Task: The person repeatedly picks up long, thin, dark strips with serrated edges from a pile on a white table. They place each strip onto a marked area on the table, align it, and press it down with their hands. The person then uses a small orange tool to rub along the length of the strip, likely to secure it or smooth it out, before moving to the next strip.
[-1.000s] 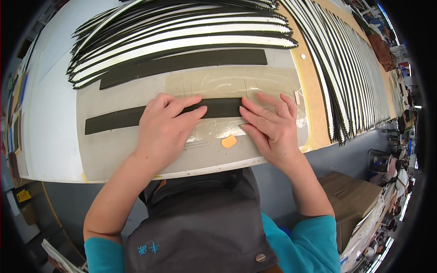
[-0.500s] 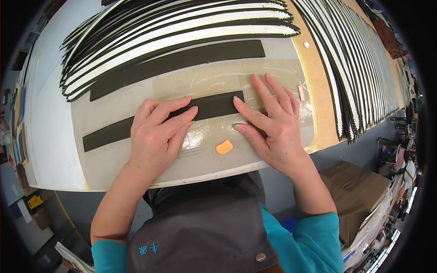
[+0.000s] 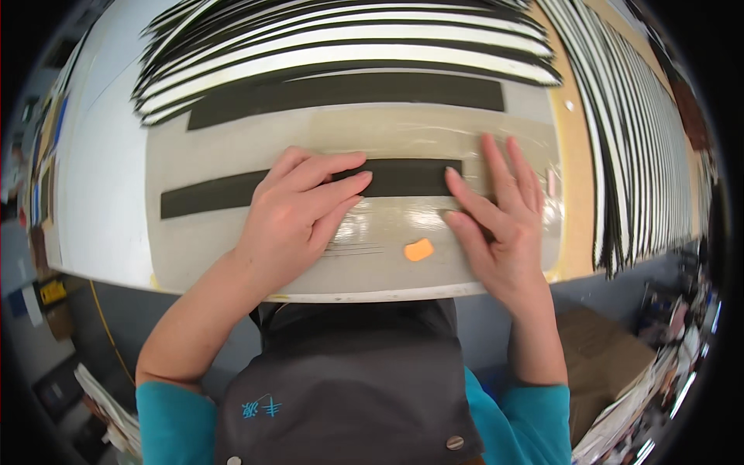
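Observation:
A long, flat black strip [image 3: 411,177] lies crosswise on the grey mat [image 3: 209,252] in front of me. My left hand [image 3: 304,198] rests over its middle, fingers stretched to the right and pressing on it; the hand hides part of the strip. At the strip's right end, my right hand [image 3: 500,217] touches the end with the index fingertip. Its thumb sits lower on the mat, and the other fingers are spread upward. Just below the strip, between my hands, is a small orange piece [image 3: 418,249].
Another black strip [image 3: 349,92] lies farther back, before a pile of black-and-white strips [image 3: 364,56]. More such strips [image 3: 632,132] are ranged in a row at the right. A small white bit [image 3: 570,105] is on the tan board. The table's front edge [image 3: 387,297] runs near my apron.
My view has shifted and turned slightly, so the table appears moved to the right and straighter. Both hands keep nearly the same places on the strip.

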Demonstrator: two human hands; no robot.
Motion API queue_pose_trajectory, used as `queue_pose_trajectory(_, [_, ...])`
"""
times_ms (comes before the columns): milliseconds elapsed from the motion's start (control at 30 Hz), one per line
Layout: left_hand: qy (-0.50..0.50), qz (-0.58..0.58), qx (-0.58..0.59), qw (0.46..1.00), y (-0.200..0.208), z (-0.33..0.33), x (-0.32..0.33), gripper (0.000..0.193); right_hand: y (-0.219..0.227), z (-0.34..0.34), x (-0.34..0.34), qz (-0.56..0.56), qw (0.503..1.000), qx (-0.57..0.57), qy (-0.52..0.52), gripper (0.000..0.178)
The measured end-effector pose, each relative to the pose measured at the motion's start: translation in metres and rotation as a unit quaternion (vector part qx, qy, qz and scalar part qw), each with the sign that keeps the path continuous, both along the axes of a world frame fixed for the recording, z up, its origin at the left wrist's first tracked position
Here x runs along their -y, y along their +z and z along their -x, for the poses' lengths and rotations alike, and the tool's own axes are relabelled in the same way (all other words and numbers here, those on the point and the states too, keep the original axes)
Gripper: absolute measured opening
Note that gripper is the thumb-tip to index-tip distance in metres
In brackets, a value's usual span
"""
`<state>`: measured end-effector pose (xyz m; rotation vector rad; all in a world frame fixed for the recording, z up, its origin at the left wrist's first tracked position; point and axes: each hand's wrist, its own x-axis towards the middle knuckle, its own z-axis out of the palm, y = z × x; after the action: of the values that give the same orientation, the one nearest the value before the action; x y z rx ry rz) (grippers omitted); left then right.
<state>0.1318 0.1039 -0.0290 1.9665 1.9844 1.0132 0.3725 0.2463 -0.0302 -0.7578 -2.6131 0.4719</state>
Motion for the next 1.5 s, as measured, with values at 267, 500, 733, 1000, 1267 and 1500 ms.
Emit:
queue_pose_trajectory(267, [0.002,-0.030,-0.058,0.998,-0.010,0.018,0.017,0.037,-0.002,0.000,-0.001,0.001,1.000,0.017,0.006,0.036])
queue_pose_trajectory(500, [0.001,-0.018,-0.111,0.994,-0.011,0.017,0.016,0.037,-0.001,-0.001,-0.002,-0.007,0.999,0.034,0.003,0.034])
queue_pose_trajectory(733, [0.003,-0.006,-0.148,0.989,-0.013,0.014,0.015,0.034,-0.002,0.000,0.000,0.021,1.000,0.015,0.003,0.039])
queue_pose_trajectory(1000, [-0.006,0.009,-0.126,0.992,-0.005,0.013,0.010,0.031,0.001,-0.007,0.000,0.031,0.999,-0.015,-0.001,0.053])
queue_pose_trajectory(1267, [-0.014,0.031,-0.140,0.990,0.001,0.012,0.010,0.031,-0.001,-0.009,-0.002,0.033,0.998,-0.059,0.001,0.050])
queue_pose_trajectory(1500, [-0.017,0.039,-0.152,0.987,0.002,0.010,0.008,0.031,-0.004,-0.010,-0.002,0.039,0.996,-0.085,-0.004,0.046])
